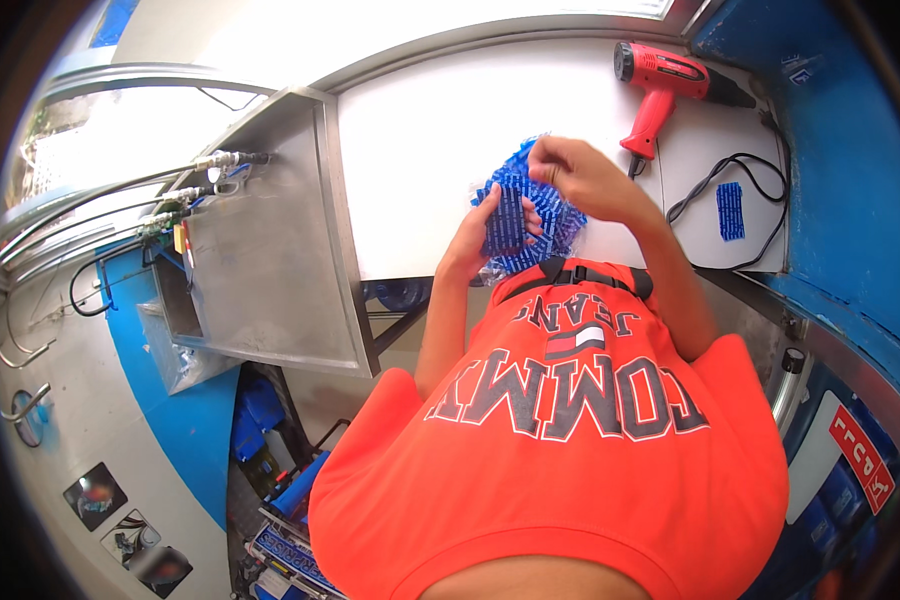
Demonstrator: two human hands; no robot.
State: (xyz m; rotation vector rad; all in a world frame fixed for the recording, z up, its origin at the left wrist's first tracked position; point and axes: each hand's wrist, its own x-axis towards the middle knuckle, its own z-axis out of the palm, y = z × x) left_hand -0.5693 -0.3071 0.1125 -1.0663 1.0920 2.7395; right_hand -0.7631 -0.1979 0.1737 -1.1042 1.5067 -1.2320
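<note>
My left hand (478,232) is closed around a flat dark-blue rectangular piece (506,222) covered in rows of white print. Just above and to the right is my right hand (570,170), its fingers curled together; anything between them is too small or hidden to make out. Beneath both hands a heap of similar blue printed pieces (565,228) in clear plastic lies at the front edge of the white tabletop (410,150). A single blue printed strip (731,211) rests apart, toward the right end of the table.
A red heat gun (660,95) lies at the back right, its black cable (710,190) looping over the tabletop. A blue metal wall (820,130) bounds the right side. To the left stand a steel panel (270,240) and several hoses (100,190) with fittings.
</note>
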